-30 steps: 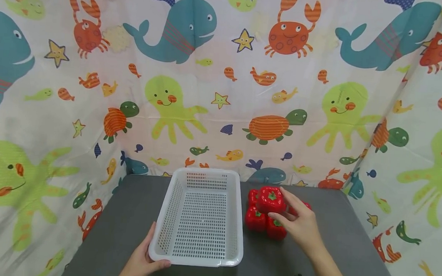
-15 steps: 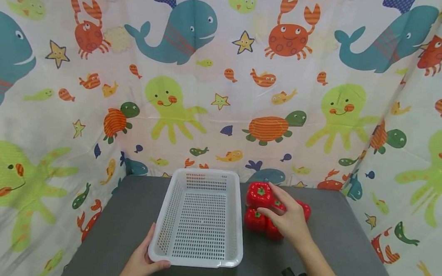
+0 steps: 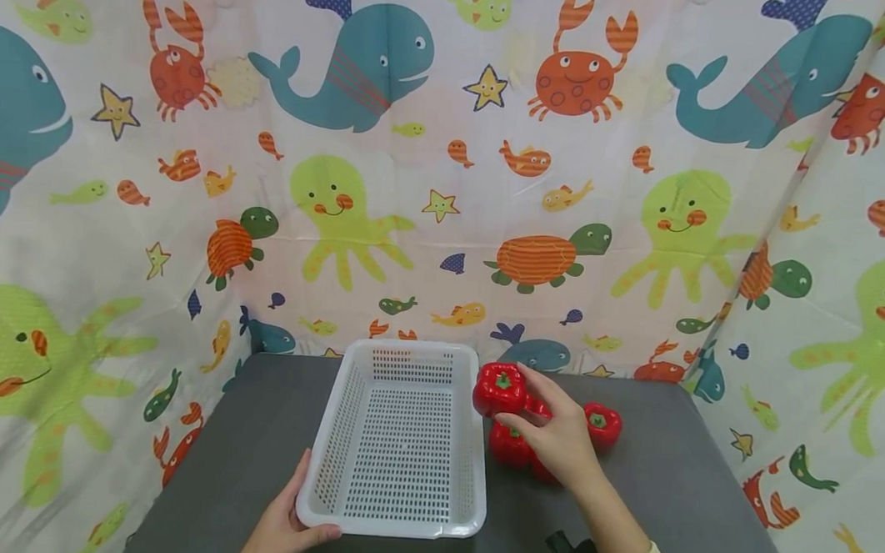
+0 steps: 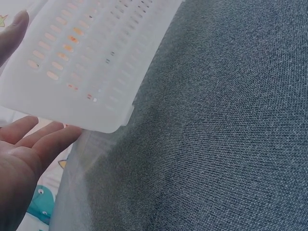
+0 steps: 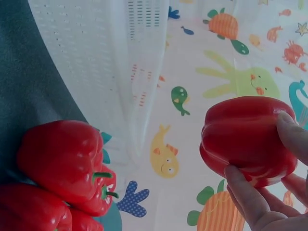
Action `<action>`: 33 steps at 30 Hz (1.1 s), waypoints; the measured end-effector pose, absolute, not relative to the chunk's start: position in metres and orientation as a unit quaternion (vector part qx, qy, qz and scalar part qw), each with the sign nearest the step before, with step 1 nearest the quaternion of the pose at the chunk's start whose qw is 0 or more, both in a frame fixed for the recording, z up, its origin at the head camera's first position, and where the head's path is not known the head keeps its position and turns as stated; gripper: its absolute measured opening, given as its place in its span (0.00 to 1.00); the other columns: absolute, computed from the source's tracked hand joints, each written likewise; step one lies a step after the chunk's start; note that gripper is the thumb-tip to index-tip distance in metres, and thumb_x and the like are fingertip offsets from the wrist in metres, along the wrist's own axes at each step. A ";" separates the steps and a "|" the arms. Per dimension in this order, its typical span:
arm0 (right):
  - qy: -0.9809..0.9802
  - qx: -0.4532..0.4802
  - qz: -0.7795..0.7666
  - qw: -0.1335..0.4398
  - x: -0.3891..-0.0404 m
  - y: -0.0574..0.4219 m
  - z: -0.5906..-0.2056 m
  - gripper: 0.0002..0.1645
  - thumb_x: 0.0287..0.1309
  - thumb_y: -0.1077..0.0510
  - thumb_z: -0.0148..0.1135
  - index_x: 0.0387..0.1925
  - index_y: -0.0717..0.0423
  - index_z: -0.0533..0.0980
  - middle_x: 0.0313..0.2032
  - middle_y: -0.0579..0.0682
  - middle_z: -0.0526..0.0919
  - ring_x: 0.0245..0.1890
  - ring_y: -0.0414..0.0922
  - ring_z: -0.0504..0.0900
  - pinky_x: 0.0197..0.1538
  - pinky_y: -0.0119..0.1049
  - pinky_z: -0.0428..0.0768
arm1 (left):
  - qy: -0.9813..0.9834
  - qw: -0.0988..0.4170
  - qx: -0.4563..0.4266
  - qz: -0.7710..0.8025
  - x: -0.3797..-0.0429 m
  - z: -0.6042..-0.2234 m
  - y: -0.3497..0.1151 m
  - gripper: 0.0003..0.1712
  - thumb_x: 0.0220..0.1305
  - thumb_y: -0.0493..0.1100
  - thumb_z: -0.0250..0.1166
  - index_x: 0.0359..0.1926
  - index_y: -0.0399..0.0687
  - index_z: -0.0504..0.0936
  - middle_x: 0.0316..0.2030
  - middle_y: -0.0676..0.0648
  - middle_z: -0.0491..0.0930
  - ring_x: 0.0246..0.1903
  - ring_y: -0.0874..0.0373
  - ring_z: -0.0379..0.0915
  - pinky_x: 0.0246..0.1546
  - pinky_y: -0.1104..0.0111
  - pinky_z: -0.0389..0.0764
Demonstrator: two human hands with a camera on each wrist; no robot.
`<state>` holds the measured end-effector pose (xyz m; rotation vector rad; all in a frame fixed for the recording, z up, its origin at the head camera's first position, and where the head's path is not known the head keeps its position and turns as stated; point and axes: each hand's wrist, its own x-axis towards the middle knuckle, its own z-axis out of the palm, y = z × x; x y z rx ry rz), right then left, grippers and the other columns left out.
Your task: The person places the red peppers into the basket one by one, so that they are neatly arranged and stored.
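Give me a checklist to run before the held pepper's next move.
1. Right hand holding red pepper: ok, pinched from its right side.
2. Left hand on white basket: ok, at the near left corner.
3. Room inside basket: ok, bare slotted floor shows.
4. Red pepper over basket opening: not ok, it shows beside the right rim.
5. Firmness of both hands' grip: cannot tell.

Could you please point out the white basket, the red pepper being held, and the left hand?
White basket (image 3: pixel 401 454): head view, on its bare slotted floor.
Held red pepper (image 5: pixel 248 137): right wrist view, on its glossy side.
Left hand (image 3: pixel 279 525): head view, on the hand's middle.
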<state>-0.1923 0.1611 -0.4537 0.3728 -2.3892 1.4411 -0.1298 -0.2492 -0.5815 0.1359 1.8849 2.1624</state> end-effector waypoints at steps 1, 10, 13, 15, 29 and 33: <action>-0.835 0.134 0.510 0.160 -0.193 0.160 -0.454 0.49 0.48 0.48 0.81 0.71 0.33 0.68 0.67 0.46 0.75 0.65 0.52 0.76 0.50 0.42 0.87 | 0.649 0.134 0.047 0.747 -0.130 -0.581 -0.249 0.70 0.57 0.27 0.72 0.81 0.68 0.32 0.81 0.45 0.39 0.72 0.31 0.54 0.56 0.61 0.83; -0.836 0.142 0.504 0.160 -0.201 0.154 -0.456 0.50 0.47 0.46 0.81 0.71 0.34 0.67 0.67 0.44 0.76 0.65 0.51 0.77 0.50 0.43 0.87 | 0.659 0.135 0.047 0.738 -0.133 -0.581 -0.248 0.69 0.57 0.29 0.73 0.81 0.69 0.33 0.80 0.44 0.42 0.70 0.31 0.58 0.55 0.61 0.84; -0.844 0.130 0.495 0.159 -0.203 0.150 -0.457 0.50 0.47 0.45 0.81 0.71 0.33 0.67 0.66 0.44 0.76 0.64 0.51 0.77 0.51 0.46 0.87 | 0.652 0.137 0.056 0.744 -0.132 -0.583 -0.249 0.70 0.56 0.27 0.72 0.81 0.67 0.32 0.81 0.44 0.39 0.72 0.31 0.54 0.56 0.61 0.83; -0.846 0.123 0.496 0.155 -0.205 0.147 -0.457 0.49 0.47 0.45 0.80 0.71 0.33 0.68 0.66 0.44 0.77 0.64 0.51 0.78 0.52 0.48 0.87 | 0.648 0.138 0.061 0.747 -0.131 -0.583 -0.249 0.71 0.56 0.26 0.72 0.81 0.65 0.30 0.81 0.44 0.37 0.73 0.31 0.51 0.57 0.61 0.83; -0.842 0.125 0.507 0.136 -0.228 0.124 -0.460 0.52 0.47 0.48 0.81 0.73 0.43 0.67 0.66 0.49 0.77 0.62 0.53 0.79 0.55 0.52 0.85 | 0.643 0.133 0.043 0.753 -0.130 -0.582 -0.247 0.71 0.55 0.27 0.73 0.81 0.66 0.32 0.81 0.45 0.39 0.73 0.32 0.51 0.57 0.60 0.83; -0.838 0.135 0.512 0.130 -0.235 0.115 -0.460 0.50 0.48 0.50 0.81 0.72 0.44 0.67 0.66 0.49 0.76 0.62 0.53 0.79 0.52 0.50 0.87 | 0.651 0.126 0.039 0.747 -0.128 -0.583 -0.248 0.72 0.55 0.28 0.74 0.81 0.63 0.31 0.81 0.42 0.39 0.72 0.30 0.52 0.56 0.59 0.83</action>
